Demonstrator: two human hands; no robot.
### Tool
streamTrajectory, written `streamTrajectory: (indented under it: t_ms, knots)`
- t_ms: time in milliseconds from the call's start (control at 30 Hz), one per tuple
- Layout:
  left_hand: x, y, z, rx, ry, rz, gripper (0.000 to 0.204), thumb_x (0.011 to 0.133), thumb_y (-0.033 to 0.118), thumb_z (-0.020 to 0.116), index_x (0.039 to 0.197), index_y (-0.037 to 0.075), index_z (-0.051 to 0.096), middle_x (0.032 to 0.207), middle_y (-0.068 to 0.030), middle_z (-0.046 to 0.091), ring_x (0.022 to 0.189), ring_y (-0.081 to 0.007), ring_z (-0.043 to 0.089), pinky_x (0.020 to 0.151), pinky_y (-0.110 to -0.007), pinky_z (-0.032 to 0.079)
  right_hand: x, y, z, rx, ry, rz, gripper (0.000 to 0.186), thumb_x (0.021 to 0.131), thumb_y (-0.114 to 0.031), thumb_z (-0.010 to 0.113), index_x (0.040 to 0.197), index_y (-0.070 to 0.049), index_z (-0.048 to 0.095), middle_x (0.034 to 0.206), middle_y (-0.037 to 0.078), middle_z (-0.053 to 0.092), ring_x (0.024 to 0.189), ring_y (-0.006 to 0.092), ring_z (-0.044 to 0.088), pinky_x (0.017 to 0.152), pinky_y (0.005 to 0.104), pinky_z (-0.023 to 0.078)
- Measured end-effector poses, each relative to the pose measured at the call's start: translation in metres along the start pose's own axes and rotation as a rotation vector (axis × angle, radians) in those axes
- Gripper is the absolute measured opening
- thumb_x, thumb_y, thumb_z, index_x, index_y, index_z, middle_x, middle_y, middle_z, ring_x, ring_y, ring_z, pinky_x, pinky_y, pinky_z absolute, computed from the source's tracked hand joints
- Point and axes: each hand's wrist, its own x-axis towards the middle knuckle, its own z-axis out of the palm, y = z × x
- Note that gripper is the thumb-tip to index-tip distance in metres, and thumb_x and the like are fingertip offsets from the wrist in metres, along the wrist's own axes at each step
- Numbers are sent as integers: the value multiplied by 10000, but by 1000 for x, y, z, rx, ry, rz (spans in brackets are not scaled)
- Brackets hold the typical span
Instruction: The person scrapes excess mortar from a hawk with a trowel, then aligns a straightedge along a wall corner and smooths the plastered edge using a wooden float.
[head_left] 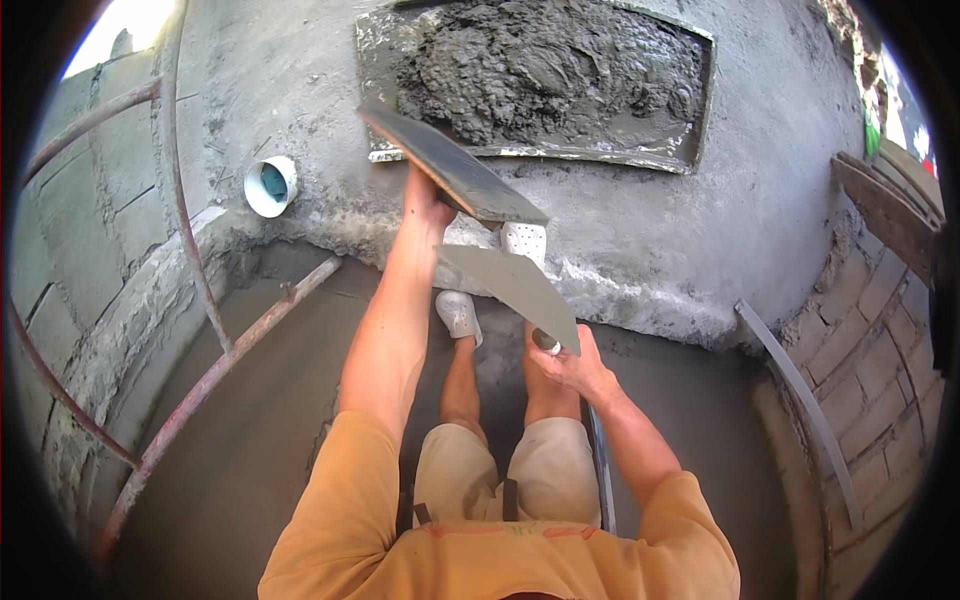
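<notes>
My left hand [428, 203] is closed under a flat, dark mortar hawk [450, 165], which is tilted and reaches over the near edge of the mortar trough. Its grip is partly hidden by the board. In my right hand [578, 365] is a trowel [515, 285], its handle gripped and its grey blade slanting up and left, just below the hawk. Beyond both hands lies a shallow rectangular trough [378, 50] holding a rough heap of wet grey mortar [560, 70].
A white round container [257, 195] with something green inside sits left of the trough. Rusty metal bars [215, 365] cross the left side. A long metal strip [805, 395] leans by the block wall [860, 400] at right. My white clog [457, 317] stands below the raised ledge.
</notes>
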Motion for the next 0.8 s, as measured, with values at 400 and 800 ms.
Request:
streamTrajectory:
  t_ms: [400, 800]
  knots:
    - [-19, -8, 27, -351, 112, 435, 515, 990, 527, 429, 1303, 136, 548, 1318, -73, 560, 1225, -289, 518, 1049, -501, 427, 45, -74, 20, 389, 263, 87, 197, 835, -130, 665, 1013, -71, 606, 818, 138, 656, 745, 324, 672, 691, 407, 521]
    - [-26, 8, 49, -136, -161, 446, 504, 1003, 491, 435, 1308, 100, 529, 1240, -76, 588, 1111, -254, 590, 944, -434, 513, 109, 82, 2, 171, 491, 473, 422, 822, -212, 653, 1153, 37, 572, 865, 222, 692, 834, 336, 683, 761, 407, 531]
